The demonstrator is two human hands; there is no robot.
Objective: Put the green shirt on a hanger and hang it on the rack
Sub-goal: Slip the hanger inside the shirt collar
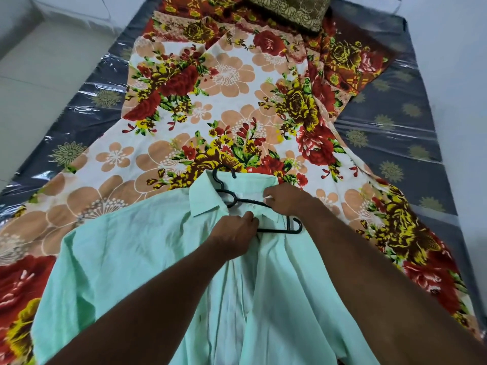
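A mint-green shirt (126,262) lies spread on the flowered bedsheet, collar pointing away from me. A black plastic hanger (246,201) lies in the collar opening, its hook sticking out past the collar and its right end showing over the cloth. My left hand (234,234) pinches the shirt's front edge just below the collar. My right hand (286,200) pinches the cloth by the collar, right over the hanger's arm. The hanger's left arm is hidden under the shirt. No rack is in view.
The flowered bedsheet (226,101) covers the middle of a dark grey mattress (411,133) wrapped in plastic. A brown patterned pillow (287,10) sits at the far end. White floor (34,75) runs along the left side.
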